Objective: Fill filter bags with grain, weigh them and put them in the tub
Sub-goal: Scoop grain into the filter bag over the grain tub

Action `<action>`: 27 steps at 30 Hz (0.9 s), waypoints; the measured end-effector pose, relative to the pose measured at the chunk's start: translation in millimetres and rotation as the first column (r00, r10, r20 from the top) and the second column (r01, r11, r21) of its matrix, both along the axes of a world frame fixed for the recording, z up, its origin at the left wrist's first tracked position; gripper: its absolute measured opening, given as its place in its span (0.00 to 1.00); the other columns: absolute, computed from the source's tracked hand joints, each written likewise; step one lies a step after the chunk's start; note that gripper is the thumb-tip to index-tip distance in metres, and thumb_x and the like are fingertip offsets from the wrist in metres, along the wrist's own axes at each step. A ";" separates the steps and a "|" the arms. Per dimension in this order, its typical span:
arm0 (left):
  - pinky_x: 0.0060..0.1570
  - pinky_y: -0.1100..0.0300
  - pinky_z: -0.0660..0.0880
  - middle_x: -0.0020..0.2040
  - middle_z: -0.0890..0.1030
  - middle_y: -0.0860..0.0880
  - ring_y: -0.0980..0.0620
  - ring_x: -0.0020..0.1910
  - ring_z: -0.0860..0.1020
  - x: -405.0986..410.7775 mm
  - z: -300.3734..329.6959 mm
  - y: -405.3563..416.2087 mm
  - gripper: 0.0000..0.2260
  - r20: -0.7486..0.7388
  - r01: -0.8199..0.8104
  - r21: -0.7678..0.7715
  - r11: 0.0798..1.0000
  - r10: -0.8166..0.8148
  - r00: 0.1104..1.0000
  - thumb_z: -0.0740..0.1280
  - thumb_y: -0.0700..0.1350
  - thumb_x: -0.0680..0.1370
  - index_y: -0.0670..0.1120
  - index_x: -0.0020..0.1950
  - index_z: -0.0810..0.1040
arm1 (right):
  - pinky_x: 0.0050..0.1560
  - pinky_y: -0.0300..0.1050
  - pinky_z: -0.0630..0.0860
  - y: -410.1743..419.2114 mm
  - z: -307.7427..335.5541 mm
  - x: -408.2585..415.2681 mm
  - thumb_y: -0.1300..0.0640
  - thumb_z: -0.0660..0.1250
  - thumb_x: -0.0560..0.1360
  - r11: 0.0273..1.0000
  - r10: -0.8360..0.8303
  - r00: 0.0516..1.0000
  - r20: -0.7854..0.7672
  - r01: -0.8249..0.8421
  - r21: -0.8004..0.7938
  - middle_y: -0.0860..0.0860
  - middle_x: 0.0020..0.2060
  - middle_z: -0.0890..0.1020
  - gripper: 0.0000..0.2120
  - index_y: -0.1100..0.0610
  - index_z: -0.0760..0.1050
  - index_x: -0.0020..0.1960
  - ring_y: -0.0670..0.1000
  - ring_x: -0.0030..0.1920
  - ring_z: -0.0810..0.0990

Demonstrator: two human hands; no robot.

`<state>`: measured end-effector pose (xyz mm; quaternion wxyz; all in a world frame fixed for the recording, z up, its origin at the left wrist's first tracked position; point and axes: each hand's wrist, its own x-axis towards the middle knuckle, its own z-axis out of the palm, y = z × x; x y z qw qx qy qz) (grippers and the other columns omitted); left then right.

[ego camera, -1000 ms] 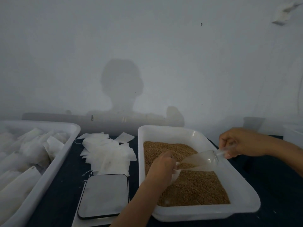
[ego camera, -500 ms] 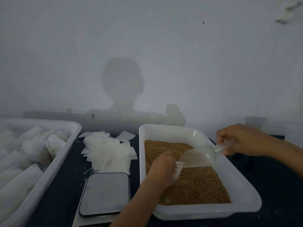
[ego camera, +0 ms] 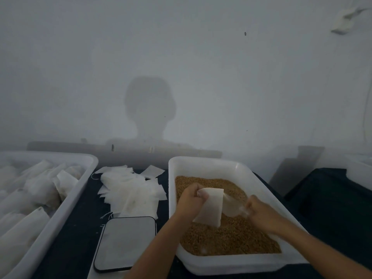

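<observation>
My left hand pinches the top of a white filter bag, which hangs over the brown grain in a white tray. My right hand grips the handle of a clear plastic scoop, whose mouth points into the bag's right side. A white tub at the left holds several filled bags. A flat scale lies near the front between tub and tray, its plate bare.
A loose pile of unfilled filter bags lies behind the scale on the dark table. Another white container shows at the far right edge. A pale wall stands close behind everything.
My right hand came down and towards me with the scoop. The bag in my left hand has lifted up and now shows broadly, with the scoop's mouth at it.
</observation>
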<state>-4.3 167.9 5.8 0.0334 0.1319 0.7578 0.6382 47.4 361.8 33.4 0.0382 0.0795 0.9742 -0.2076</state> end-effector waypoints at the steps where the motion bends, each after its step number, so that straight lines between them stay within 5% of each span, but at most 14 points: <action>1: 0.39 0.60 0.69 0.41 0.74 0.49 0.51 0.43 0.72 0.4 1.4 -0.9 0.09 0.035 0.010 0.043 0.999 -0.012 0.999 0.61 0.40 0.79 0.48 0.40 0.71 | 0.36 0.35 0.70 -3.5 -10.2 -3.4 0.52 0.60 0.80 1.000 -0.002 1.000 -0.030 0.002 -0.024 0.48 0.44 0.75 0.05 0.52 0.66 0.48 0.45 0.41 0.74; 3: 0.42 0.57 0.70 0.44 0.75 0.46 0.49 0.45 0.73 1.5 3.7 -3.2 0.07 0.081 0.023 0.101 0.995 -0.032 0.996 0.60 0.40 0.80 0.46 0.42 0.72 | 0.42 0.37 0.71 -8.0 -26.0 -10.3 0.52 0.60 0.79 1.000 -0.001 0.997 -0.074 0.000 -0.012 0.48 0.45 0.75 0.05 0.52 0.68 0.48 0.45 0.44 0.74; 9: 0.45 0.59 0.70 0.46 0.75 0.46 0.50 0.46 0.72 2.9 6.0 -7.9 0.07 0.085 0.009 0.192 0.981 -0.026 0.996 0.60 0.40 0.80 0.47 0.45 0.73 | 0.37 0.33 0.66 -9.7 -40.5 -16.4 0.52 0.59 0.80 0.981 0.106 0.990 -0.093 -0.088 0.173 0.44 0.44 0.74 0.02 0.49 0.66 0.50 0.43 0.44 0.74; 12: 0.37 0.65 0.69 0.39 0.74 0.49 0.54 0.39 0.71 6.1 7.7 -11.2 0.06 0.054 0.016 0.341 0.940 -0.037 0.998 0.61 0.39 0.80 0.46 0.44 0.74 | 0.41 0.29 0.68 -17.7 -25.5 -9.3 0.50 0.59 0.80 0.978 0.119 0.961 -0.250 -0.156 -0.135 0.38 0.47 0.76 0.06 0.47 0.72 0.55 0.37 0.47 0.75; 14: 0.39 0.62 0.68 0.39 0.73 0.47 0.52 0.40 0.70 7.7 10.4 -13.8 0.06 0.024 0.020 0.411 0.912 -0.033 0.999 0.61 0.39 0.80 0.44 0.43 0.74 | 0.44 0.29 0.72 -32.5 -11.2 -0.4 0.45 0.58 0.77 0.866 0.088 0.944 -0.319 -0.231 -0.444 0.37 0.45 0.80 0.09 0.45 0.75 0.52 0.35 0.47 0.78; 16: 0.40 0.59 0.69 0.39 0.75 0.47 0.51 0.41 0.72 11.0 13.9 -16.6 0.06 -0.005 0.056 0.473 0.879 -0.061 0.998 0.61 0.39 0.80 0.43 0.43 0.74 | 0.46 0.34 0.75 -45.5 -2.8 3.8 0.44 0.62 0.73 0.798 0.088 0.905 -0.417 -0.315 -0.514 0.40 0.45 0.82 0.11 0.46 0.77 0.51 0.40 0.47 0.80; 18: 0.38 0.61 0.72 0.37 0.77 0.49 0.53 0.38 0.75 15.4 17.1 -20.8 0.07 -0.053 0.111 0.505 0.856 -0.097 0.994 0.61 0.38 0.79 0.43 0.42 0.75 | 0.39 0.34 0.74 -57.6 4.0 4.5 0.51 0.66 0.74 0.809 0.079 0.850 -0.520 -0.359 -0.465 0.41 0.39 0.82 0.02 0.46 0.78 0.44 0.39 0.41 0.80; 21: 0.36 0.64 0.74 0.35 0.79 0.51 0.55 0.36 0.76 23.6 22.9 -33.5 0.06 -0.129 0.146 0.496 0.856 -0.094 0.987 0.62 0.39 0.78 0.43 0.42 0.74 | 0.33 0.32 0.67 -73.0 13.4 1.2 0.57 0.68 0.75 0.874 0.047 0.758 -0.651 -0.347 -0.340 0.42 0.28 0.75 0.16 0.44 0.71 0.30 0.40 0.31 0.73; 23: 0.36 0.64 0.74 0.36 0.79 0.49 0.54 0.36 0.76 27.7 27.4 -48.4 0.03 -0.186 0.145 0.517 0.843 -0.055 0.981 0.63 0.40 0.77 0.40 0.46 0.74 | 0.32 0.37 0.67 -86.3 21.6 2.8 0.58 0.69 0.74 0.904 0.050 0.690 -0.722 -0.339 -0.261 0.44 0.26 0.73 0.18 0.46 0.68 0.29 0.42 0.29 0.71; 25: 0.38 0.62 0.76 0.40 0.78 0.45 0.52 0.39 0.76 31.4 30.6 -66.0 0.11 -0.202 0.120 0.549 0.827 -0.008 0.979 0.65 0.43 0.74 0.40 0.54 0.72 | 0.32 0.43 0.69 -101.6 28.0 5.3 0.58 0.68 0.74 0.916 0.091 0.630 -0.771 -0.358 -0.184 0.45 0.26 0.73 0.17 0.46 0.67 0.30 0.44 0.30 0.72; 27: 0.44 0.61 0.77 0.44 0.80 0.43 0.51 0.43 0.79 34.7 29.0 -82.7 0.18 -0.180 0.082 0.526 0.846 0.017 0.984 0.66 0.46 0.72 0.42 0.59 0.71 | 0.31 0.37 0.69 -118.0 34.3 7.7 0.56 0.66 0.76 0.903 0.100 0.616 -0.782 -0.386 -0.189 0.44 0.27 0.75 0.15 0.46 0.68 0.32 0.43 0.31 0.74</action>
